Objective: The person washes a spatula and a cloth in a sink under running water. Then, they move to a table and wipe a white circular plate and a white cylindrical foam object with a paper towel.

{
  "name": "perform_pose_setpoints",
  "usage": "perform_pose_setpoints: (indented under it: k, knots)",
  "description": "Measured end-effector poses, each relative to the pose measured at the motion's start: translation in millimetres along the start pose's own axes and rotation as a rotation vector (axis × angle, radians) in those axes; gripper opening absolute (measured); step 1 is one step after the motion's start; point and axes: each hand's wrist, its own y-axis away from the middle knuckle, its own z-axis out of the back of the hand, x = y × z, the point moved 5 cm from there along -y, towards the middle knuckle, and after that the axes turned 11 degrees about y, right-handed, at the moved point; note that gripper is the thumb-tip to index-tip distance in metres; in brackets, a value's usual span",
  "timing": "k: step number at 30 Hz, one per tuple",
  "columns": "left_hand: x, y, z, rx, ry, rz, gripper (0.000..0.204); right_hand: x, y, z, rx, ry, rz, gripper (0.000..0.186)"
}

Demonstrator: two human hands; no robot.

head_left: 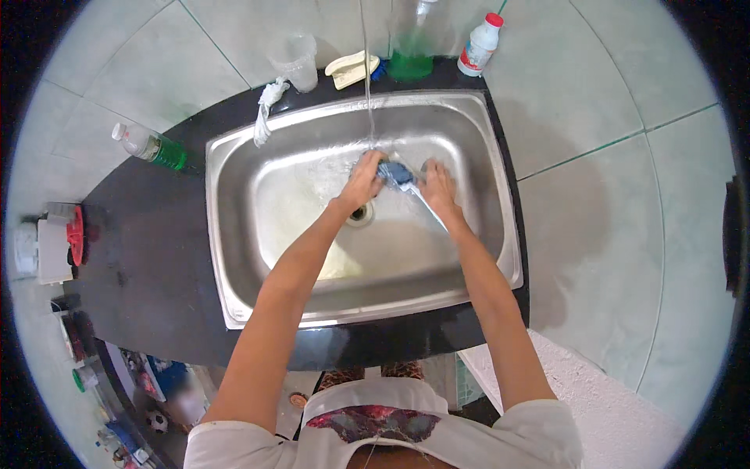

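Observation:
In the steel sink (242,234), my left hand (363,180) is closed on a dark blue object (396,173) with a long white part (426,205) reaching down to the right, perhaps a brush. A thin stream of water from above falls by my left hand. My right hand (439,187) is just right of the blue object, beside the white part. Its fingers are smeared by motion, so I cannot tell whether it grips. The round drain (358,216) lies below my left hand.
Along the dark counter (141,258) stand a green-liquid bottle (156,147), a white cloth (269,105), a plastic cup (297,62), a cream brush (350,70), a larger green-liquid container (410,55) and a red-capped bottle (478,48). A red item (75,234) sits at far left.

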Motion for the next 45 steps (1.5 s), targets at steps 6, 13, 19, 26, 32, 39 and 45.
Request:
perform_pose_setpoints:
  k: [6, 13, 19, 26, 32, 39, 45]
  knots:
    - [-39, -30, 58, -0.287, 0.150, -0.092, 0.041, 54, 51, 6, -0.172, 0.197, 0.206, 0.050]
    - [-51, -21, 96, -0.224, -0.040, 0.255, 0.040, 46, 42, 5, -0.107, 0.105, 0.092, 0.039]
    - [-45, 31, 132, -0.299, -0.095, 0.503, 0.066, 78, 17, 51, 0.174, -0.644, 0.127, 0.031]
    - [-44, 41, 130, -0.242, 0.236, 0.561, 0.062, 102, -23, 70, 0.166, -0.934, 0.204, 0.026]
    - [-48, 29, 122, -0.277, 0.535, 0.341, 0.045, 55, 13, 25, -0.055, -0.411, 0.327, 0.037]
    - [-71, -14, 110, -0.214, 0.441, 0.164, 0.035, 42, 0, 50, -0.192, -0.523, 0.232, 0.037]
    - [-80, -18, 129, -0.167, 0.265, -0.037, 0.032, 121, -28, 123, -0.095, -1.005, 0.211, 0.044]
